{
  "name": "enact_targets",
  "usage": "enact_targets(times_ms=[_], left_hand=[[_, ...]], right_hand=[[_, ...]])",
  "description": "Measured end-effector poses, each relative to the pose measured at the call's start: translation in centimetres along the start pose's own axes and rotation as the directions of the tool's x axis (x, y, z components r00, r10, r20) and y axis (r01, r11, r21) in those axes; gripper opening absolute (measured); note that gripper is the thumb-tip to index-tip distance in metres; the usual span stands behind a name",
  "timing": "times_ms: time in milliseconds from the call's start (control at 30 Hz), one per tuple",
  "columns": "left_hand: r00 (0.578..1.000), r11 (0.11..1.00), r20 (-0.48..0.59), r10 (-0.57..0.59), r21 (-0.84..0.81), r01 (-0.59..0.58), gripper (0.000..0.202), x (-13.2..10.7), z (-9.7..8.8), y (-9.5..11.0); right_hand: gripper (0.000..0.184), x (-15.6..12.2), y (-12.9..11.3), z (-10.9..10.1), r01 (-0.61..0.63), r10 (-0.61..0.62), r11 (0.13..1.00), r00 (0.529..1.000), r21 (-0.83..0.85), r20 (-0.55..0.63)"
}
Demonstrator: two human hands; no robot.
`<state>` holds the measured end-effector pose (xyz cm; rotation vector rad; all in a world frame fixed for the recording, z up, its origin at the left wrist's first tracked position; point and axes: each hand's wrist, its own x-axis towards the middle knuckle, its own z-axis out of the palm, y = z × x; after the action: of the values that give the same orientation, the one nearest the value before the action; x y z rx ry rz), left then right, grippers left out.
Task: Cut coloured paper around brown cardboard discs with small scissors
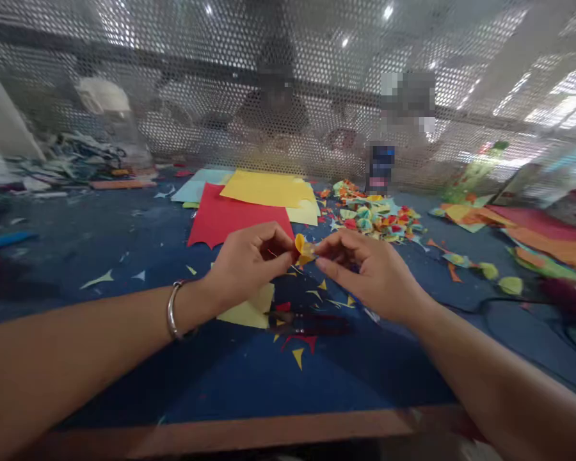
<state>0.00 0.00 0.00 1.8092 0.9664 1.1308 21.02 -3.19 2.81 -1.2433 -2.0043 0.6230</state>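
Landmark: red sheet (pixel 240 214), spread on the blue counter (pixel 249 378).
Item: small yellow paper piece (pixel 301 246), curled, raised at the red sheet's near right corner.
Left hand (pixel 249 262): thumb and fingers pinched on the piece, in front of the red sheet.
Right hand (pixel 372 272): fingertips narrowed on the piece's other edge, right of the red sheet.
Yellow sheet (pixel 266 186): overlapping the red sheet's far side.
Heap of small coloured paper pieces (pixel 374 214): right of the red sheet.
Dark-handled tool (pixel 317 323): nearer the person than the red sheet, among scraps.
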Motion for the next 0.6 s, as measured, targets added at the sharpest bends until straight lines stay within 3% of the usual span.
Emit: enact_targets(times_ms=[333, 467, 600], left_hand=[[0.998, 0.989, -0.04, 0.042, 0.142, -0.036, 0.012, -0.3, 0.1, 0.4], [0.999, 0.981, -0.009, 0.053, 0.189, -0.05, 0.014, -0.4, -0.1, 0.6], [0.998, 0.988, 0.054, 0.038, 0.146, -0.046, 0.014, -0.5, -0.2, 0.8]], right_hand=[[0.005, -0.2, 0.0, 0.4, 0.07, -0.068, 0.996, 0.997, -0.059, 0.034], [0.01, -0.1, 0.1, 0.6, 0.126, -0.123, 0.987, 0.992, -0.099, 0.033], [0.01, 0.1, 0.6, -0.1, 0.103, -0.102, 0.987, 0.995, -0.12, 0.012]])
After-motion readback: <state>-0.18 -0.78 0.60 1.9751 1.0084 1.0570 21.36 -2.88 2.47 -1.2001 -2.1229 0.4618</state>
